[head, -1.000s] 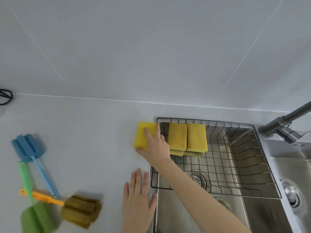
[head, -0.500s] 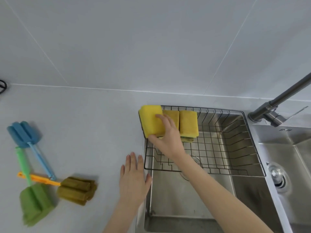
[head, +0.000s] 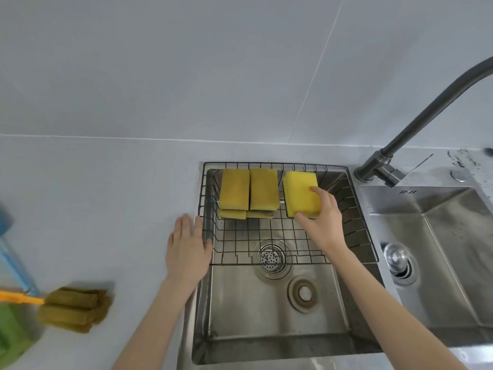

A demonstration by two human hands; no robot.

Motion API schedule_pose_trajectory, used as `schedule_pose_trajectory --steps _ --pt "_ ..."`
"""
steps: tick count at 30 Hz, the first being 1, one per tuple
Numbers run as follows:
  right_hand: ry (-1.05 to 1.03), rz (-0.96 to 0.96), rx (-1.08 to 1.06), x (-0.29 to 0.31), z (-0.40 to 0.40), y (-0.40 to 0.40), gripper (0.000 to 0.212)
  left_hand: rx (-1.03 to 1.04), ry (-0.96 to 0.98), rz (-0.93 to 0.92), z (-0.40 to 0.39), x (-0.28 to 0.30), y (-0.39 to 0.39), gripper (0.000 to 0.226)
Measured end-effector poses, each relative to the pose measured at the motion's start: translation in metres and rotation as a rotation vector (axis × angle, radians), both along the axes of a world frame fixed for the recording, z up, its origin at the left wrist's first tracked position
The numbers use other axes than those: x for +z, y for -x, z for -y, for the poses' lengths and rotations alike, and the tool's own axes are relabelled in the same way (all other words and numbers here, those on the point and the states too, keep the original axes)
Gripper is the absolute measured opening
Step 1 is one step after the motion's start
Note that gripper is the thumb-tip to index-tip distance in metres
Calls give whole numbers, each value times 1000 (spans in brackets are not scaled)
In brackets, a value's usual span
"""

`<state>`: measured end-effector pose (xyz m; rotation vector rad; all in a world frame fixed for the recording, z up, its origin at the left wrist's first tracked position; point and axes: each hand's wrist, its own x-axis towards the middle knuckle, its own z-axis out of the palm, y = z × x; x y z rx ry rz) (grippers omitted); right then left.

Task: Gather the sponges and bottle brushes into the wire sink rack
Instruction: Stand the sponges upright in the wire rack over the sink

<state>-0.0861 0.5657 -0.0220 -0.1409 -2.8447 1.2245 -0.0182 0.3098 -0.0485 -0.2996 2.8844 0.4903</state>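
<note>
Rack: the wire sink rack (head: 357,217) sits across the far half of the left sink bowl (head: 266,316). Everything below is told from the rack.

Right hand: the right hand (head: 324,217) is inside the rack, at its far right part. Thumb & fingers are curled around the bright yellow sponge (head: 300,193), pinching its near right corner. Can't tell if the sponge rests on the wires or is a bit above them.

Bright sponge: in the rack, just right of the older sponges, w/ a small gap between.

Older sponges: two darker yellow sponges (head: 248,189) lie side by side at the rack's far left, touching each other. They sit on top of more sponges; only the near edges of those show.

Left hand: the left hand (head: 188,249) lies flat, fingers straight & close together, holding nothing. It's on the white counter (head: 106,209) right at the rack's left rim; the thumb side seems to touch the wire.

Brushes: well left of the rack, on the counter. An orange-handled brush w/ a dark olive sponge head (head: 73,308) is nearest. A blue handle (head: 16,265) & a green sponge head (head: 13,335) are at the picture's left edge, cut off & blurry.

Tap: the grey tap (head: 378,169) stands just right of the rack's far right corner.

Other bowl: a second sink bowl (head: 440,263) is right of the rack.
</note>
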Motion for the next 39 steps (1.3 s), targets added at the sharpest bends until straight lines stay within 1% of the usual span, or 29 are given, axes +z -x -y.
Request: schedule_pose_trajectory --steps 5,9,14,20,25,27,29,31,32,35,39 --pt "-107 75 -9 -32 -11 16 63 28 -40 3 -1 -3 5 58" --pt "-128 94 -3 -51 -6 29 62 40 -91 -14 0 -5 2 57" --pt "-166 118 66 -67 6 37 64 58 -88 -28 -3 -8 2 57" --pt "-226 112 92 -73 4 38 63 68 -87 -29 -3 -8 2 58" --pt "-274 158 146 -71 2 38 65 83 -89 -21 -5 -8 3 59" --pt "-220 194 150 -68 0 40 62 81 -88 -23 -5 -8 3 59" --pt "-96 271 96 -61 3 47 55 77 -85 -27 -5 -7 3 59" --pt "-33 321 27 -52 8 54 46 73 -83 -28 -4 -7 2 59" --pt "-37 304 5 -48 12 57 43 70 -82 -27 -4 -7 3 59" --pt "-84 140 -2 -36 28 56 45 64 -77 -25 -4 -7 3 58" --pt "-74 3 163 -11 66 37 41 67 -78 -22 -2 -4 2 57"
